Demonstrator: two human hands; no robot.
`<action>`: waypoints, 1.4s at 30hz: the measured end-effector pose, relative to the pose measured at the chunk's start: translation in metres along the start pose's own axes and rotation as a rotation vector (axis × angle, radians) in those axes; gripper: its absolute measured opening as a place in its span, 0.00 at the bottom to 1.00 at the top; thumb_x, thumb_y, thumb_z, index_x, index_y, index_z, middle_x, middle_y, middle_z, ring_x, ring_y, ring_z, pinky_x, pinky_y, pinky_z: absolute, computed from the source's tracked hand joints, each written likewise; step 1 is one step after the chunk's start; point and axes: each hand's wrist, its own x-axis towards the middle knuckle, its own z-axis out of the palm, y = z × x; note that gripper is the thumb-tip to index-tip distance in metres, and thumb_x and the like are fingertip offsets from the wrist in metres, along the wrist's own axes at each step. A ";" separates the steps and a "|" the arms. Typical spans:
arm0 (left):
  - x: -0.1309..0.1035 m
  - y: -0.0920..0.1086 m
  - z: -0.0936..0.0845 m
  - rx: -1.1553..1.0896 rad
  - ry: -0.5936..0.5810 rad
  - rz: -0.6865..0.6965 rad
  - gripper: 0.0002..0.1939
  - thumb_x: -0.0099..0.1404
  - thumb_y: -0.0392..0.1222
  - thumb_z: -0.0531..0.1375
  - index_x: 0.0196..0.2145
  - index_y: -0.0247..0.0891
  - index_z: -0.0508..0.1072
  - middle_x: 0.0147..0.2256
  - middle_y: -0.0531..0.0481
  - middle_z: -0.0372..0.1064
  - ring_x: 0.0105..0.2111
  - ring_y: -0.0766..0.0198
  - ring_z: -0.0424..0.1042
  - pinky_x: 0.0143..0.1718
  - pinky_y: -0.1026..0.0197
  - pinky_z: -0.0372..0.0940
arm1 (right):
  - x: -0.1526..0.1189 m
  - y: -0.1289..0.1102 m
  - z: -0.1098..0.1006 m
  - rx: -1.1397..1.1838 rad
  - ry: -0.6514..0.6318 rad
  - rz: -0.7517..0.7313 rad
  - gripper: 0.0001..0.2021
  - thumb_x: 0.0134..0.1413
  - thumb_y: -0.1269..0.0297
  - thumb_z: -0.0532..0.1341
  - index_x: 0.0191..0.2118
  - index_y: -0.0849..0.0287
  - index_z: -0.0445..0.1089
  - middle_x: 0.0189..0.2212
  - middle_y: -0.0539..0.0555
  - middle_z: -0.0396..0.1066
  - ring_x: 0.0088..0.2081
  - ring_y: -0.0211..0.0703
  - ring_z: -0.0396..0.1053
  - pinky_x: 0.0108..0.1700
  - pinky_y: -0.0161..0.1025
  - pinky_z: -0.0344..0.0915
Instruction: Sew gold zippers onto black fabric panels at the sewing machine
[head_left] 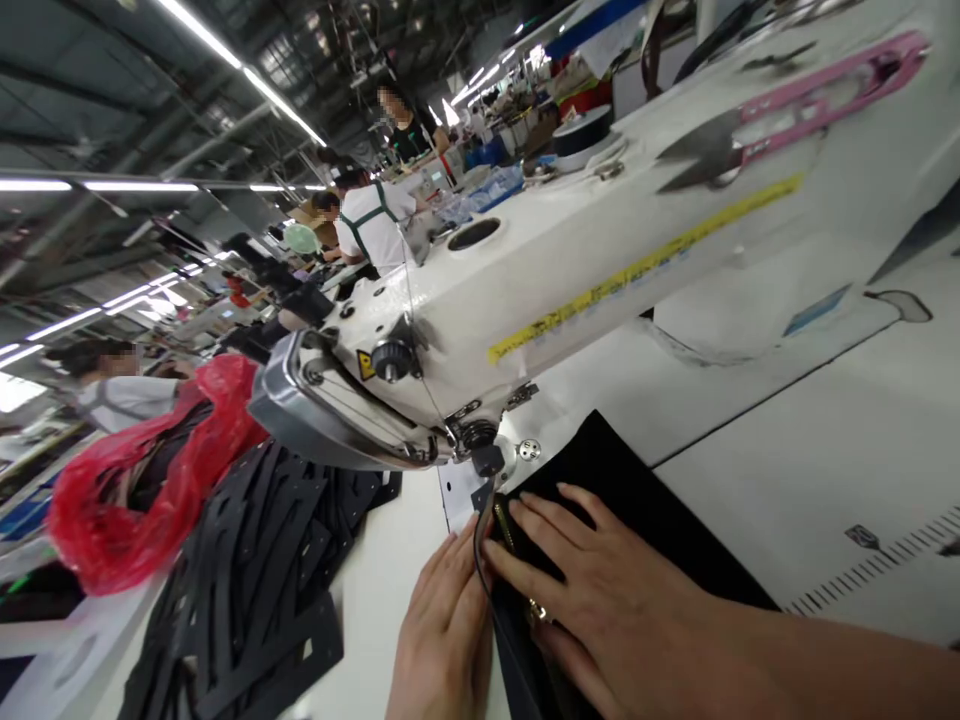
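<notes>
A black piece of material with a brass-toothed zipper (502,527) lies under the head of a white sewing machine (480,290). Its flat black panel (600,470) spreads to the right across the machine bed. My right hand (600,590) rests on this piece with fingers spread, the index finger beside the zipper. A metal zipper pull (537,610) shows below that finger. Along the piece's raised left edge, my left hand (444,620) has its fingers pressed together and closed on the edge; its thumb is hidden. The fingertips of both hands are close to the presser foot area.
Pink-handled snips (795,105) lie on top of the machine arm. To the left are a pile of dark cut strips (255,580) and a red plastic bag (150,480). A ruler scale (877,560) marks the right tabletop. Several people work beyond.
</notes>
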 end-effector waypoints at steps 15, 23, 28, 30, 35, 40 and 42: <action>0.027 0.021 -0.014 0.150 -0.064 0.075 0.18 0.68 0.29 0.43 0.50 0.28 0.65 0.52 0.36 0.64 0.53 0.53 0.63 0.51 0.45 0.64 | -0.005 0.003 0.001 -0.241 0.126 -0.152 0.30 0.53 0.69 0.51 0.63 0.64 0.49 0.63 0.60 0.45 0.63 0.53 0.42 0.62 0.54 0.46; 0.034 0.028 -0.017 0.056 0.082 -0.049 0.16 0.70 0.34 0.45 0.48 0.31 0.68 0.45 0.36 0.68 0.45 0.54 0.68 0.43 0.50 0.69 | -0.005 0.012 0.010 -0.462 0.183 -0.270 0.35 0.48 0.71 0.51 0.64 0.67 0.44 0.62 0.63 0.46 0.63 0.55 0.42 0.58 0.56 0.54; 0.040 0.022 -0.014 0.019 0.113 -0.019 0.14 0.68 0.33 0.48 0.47 0.29 0.68 0.45 0.37 0.68 0.45 0.53 0.68 0.45 0.49 0.68 | 0.001 0.021 0.010 -0.514 0.202 -0.339 0.36 0.47 0.71 0.52 0.64 0.69 0.44 0.62 0.64 0.48 0.63 0.57 0.42 0.57 0.57 0.55; 0.045 0.020 -0.012 0.013 0.115 -0.034 0.13 0.68 0.33 0.48 0.46 0.29 0.69 0.44 0.37 0.68 0.44 0.53 0.68 0.44 0.50 0.69 | 0.006 0.027 0.008 -0.535 0.207 -0.358 0.36 0.47 0.71 0.52 0.64 0.71 0.43 0.61 0.65 0.49 0.63 0.57 0.43 0.57 0.57 0.55; 0.061 0.011 -0.007 0.004 0.136 -0.074 0.12 0.67 0.30 0.49 0.44 0.29 0.69 0.41 0.38 0.68 0.41 0.55 0.69 0.44 0.50 0.69 | 0.021 0.039 0.001 -0.557 0.239 -0.371 0.34 0.51 0.72 0.51 0.64 0.71 0.41 0.59 0.66 0.53 0.62 0.53 0.49 0.57 0.55 0.56; 0.067 0.004 -0.004 -0.006 0.104 -0.065 0.13 0.65 0.29 0.49 0.45 0.29 0.68 0.40 0.38 0.68 0.44 0.56 0.68 0.50 0.48 0.65 | 0.028 0.042 -0.003 -0.543 0.219 -0.371 0.35 0.51 0.72 0.51 0.65 0.71 0.38 0.59 0.67 0.54 0.60 0.51 0.52 0.57 0.53 0.57; 0.067 0.003 -0.003 -0.016 0.101 -0.069 0.13 0.66 0.29 0.49 0.45 0.29 0.68 0.39 0.39 0.68 0.44 0.56 0.68 0.51 0.49 0.64 | 0.027 0.043 -0.004 -0.541 0.213 -0.368 0.36 0.50 0.73 0.50 0.65 0.70 0.38 0.59 0.66 0.54 0.60 0.52 0.52 0.56 0.53 0.59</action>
